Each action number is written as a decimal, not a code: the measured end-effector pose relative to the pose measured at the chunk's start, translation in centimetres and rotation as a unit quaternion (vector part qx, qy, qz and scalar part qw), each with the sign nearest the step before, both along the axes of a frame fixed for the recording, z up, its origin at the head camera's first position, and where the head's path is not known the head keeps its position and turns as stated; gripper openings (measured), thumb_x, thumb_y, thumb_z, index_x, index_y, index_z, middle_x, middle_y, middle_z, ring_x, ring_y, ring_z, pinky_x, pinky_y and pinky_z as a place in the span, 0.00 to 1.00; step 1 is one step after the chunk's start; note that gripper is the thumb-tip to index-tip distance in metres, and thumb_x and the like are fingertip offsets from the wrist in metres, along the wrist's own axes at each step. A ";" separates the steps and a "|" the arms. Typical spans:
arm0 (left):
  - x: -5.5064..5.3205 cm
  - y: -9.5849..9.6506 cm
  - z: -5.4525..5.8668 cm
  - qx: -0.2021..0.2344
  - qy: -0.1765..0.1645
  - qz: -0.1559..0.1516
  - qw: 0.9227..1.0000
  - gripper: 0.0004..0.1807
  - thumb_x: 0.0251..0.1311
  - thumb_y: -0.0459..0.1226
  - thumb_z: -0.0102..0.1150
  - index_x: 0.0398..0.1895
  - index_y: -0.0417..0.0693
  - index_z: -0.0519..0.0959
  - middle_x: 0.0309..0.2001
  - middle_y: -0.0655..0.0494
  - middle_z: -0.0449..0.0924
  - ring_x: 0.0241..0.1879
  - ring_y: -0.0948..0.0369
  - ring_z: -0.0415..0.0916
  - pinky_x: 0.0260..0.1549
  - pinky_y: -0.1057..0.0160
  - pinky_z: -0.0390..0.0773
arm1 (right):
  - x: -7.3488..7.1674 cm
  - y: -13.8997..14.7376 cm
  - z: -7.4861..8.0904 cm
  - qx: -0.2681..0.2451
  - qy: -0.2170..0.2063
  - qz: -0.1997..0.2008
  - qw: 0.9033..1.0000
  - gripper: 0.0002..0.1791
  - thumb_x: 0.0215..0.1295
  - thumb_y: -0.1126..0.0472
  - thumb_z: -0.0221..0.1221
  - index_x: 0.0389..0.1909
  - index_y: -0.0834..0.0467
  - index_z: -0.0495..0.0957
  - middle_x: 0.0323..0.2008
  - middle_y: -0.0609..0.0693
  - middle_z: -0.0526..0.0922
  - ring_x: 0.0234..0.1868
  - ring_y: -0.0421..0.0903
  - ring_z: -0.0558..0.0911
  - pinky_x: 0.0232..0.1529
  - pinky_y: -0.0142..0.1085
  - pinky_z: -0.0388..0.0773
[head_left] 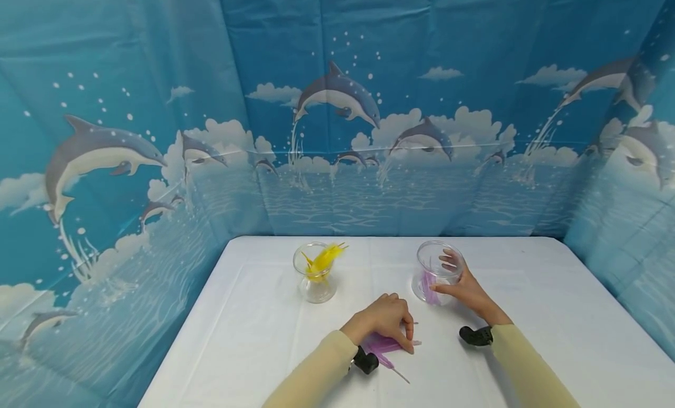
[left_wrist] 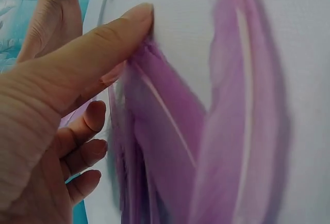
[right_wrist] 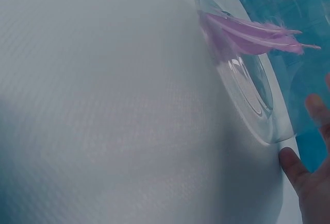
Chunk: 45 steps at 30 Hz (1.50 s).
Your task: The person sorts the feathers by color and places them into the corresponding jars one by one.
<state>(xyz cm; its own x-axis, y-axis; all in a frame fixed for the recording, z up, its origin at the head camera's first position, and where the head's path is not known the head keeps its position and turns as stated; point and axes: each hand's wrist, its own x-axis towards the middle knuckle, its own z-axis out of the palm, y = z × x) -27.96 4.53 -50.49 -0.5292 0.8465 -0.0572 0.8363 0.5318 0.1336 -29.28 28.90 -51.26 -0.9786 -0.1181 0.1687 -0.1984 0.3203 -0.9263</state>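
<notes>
Low at the front middle of the table, my left hand [head_left: 387, 317] pinches a purple feather [left_wrist: 160, 105] near its tip between thumb and index finger. Other purple feathers [head_left: 385, 344] lie under and beside that hand, quills pointing right; a larger one [left_wrist: 247, 105] fills the right of the left wrist view. My right hand [head_left: 466, 288] holds a clear glass jar [head_left: 420, 255] from its right side, thumb in front and fingers behind. Inside the jar stand purple feathers [right_wrist: 252, 36], leaning against its wall.
A second glass [head_left: 316, 295], narrow-waisted, stands at the back left with yellow feathers [head_left: 324, 260] sticking out over its rim. The white table [head_left: 237, 314] ends at a dolphin-print curtain [head_left: 337, 191] behind and at both sides.
</notes>
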 end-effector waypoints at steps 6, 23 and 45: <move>-0.2 -0.1 -0.1 0.025 -0.010 -0.007 1.000 0.11 0.45 0.60 0.68 0.19 0.71 0.82 0.26 0.78 0.69 0.29 0.71 0.59 0.31 0.72 0.59 | -0.4 0.3 -0.9 0.005 0.008 -0.003 1.000 0.55 0.51 0.61 0.71 0.72 0.55 0.44 0.67 0.65 0.52 0.67 0.66 0.53 0.57 0.66 0.53; -2.6 -0.8 4.7 0.331 -0.239 0.032 0.912 0.08 0.57 0.41 0.66 0.36 0.47 0.87 0.30 0.67 0.76 0.33 0.71 0.68 0.36 0.72 0.71 | -0.9 0.5 -1.4 0.015 0.012 -0.008 1.000 0.56 0.50 0.59 0.72 0.73 0.54 0.43 0.67 0.64 0.53 0.67 0.66 0.53 0.57 0.66 0.54; -5.5 6.7 6.7 0.673 -0.158 0.157 0.706 0.10 0.59 0.37 0.64 0.39 0.41 0.86 0.36 0.60 0.78 0.34 0.71 0.68 0.33 0.70 0.66 | -0.5 0.3 -1.0 0.013 -0.001 -0.012 1.000 0.55 0.52 0.58 0.71 0.72 0.57 0.42 0.67 0.67 0.52 0.66 0.65 0.54 0.59 0.65 0.53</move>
<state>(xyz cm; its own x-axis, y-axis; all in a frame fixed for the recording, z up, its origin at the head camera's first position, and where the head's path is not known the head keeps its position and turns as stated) -33.46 11.25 -43.78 -0.8431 0.0910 0.5300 0.5215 -0.1020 0.8472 -29.79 29.25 -52.25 -0.9815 -0.0994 0.1636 -0.1884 0.3498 -0.9177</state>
